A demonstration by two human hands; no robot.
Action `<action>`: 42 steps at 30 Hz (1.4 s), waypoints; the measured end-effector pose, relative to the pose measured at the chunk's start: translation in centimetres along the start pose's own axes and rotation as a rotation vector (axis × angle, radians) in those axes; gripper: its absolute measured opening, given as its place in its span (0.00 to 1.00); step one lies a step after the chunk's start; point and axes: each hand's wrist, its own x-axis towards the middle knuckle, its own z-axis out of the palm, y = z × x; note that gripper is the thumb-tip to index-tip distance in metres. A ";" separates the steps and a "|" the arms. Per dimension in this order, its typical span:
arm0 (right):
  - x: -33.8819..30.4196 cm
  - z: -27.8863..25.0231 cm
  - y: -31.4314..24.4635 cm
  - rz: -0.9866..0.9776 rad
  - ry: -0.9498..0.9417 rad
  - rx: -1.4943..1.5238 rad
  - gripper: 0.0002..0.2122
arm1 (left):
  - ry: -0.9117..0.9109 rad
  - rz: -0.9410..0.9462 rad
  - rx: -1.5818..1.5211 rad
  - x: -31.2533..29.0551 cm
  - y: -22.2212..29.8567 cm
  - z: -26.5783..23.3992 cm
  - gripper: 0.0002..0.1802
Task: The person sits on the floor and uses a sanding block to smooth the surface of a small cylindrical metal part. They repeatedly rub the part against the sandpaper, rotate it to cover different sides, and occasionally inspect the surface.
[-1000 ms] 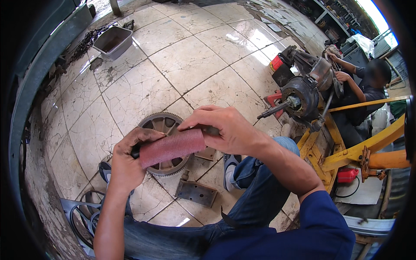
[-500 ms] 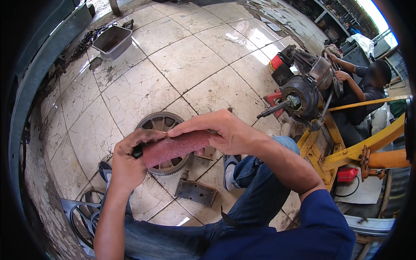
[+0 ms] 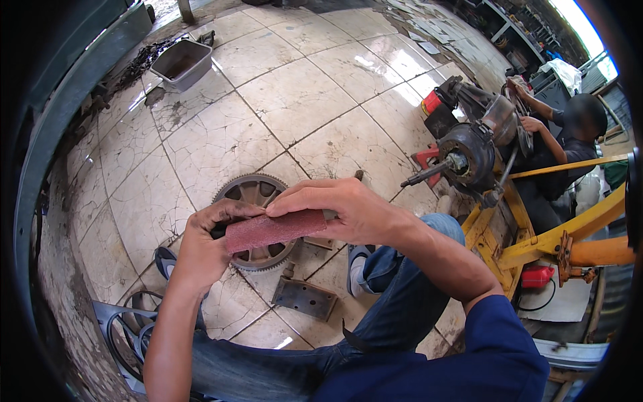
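Observation:
A reddish-brown strip of sandpaper is stretched between both hands above the floor. My left hand grips its left end, and a dark object shows under the fingers there. My right hand pinches the strip's upper edge and right end. Below the hands, a round toothed metal gear wheel lies flat on the tiled floor, partly hidden by the sandpaper.
A flat metal plate lies on the tiles by my knee. A grey tub stands at the far left. To the right, another person works on an engine on a yellow stand.
My right hand has slid along the sandpaper's top edge, and the strip now sits slightly flatter and more exposed. The left hand keeps its hold.

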 end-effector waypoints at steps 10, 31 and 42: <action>-0.2 0.4 0.3 0.033 0.075 0.046 0.18 | -0.031 0.009 0.025 0.2 -0.5 0.2 0.15; -0.1 0.7 0.9 0.539 0.183 0.663 0.11 | 0.109 0.506 0.424 0.6 -1.8 0.9 0.25; -0.2 0.8 1.0 0.610 0.166 0.787 0.13 | 0.120 0.501 0.491 0.5 -1.6 0.4 0.21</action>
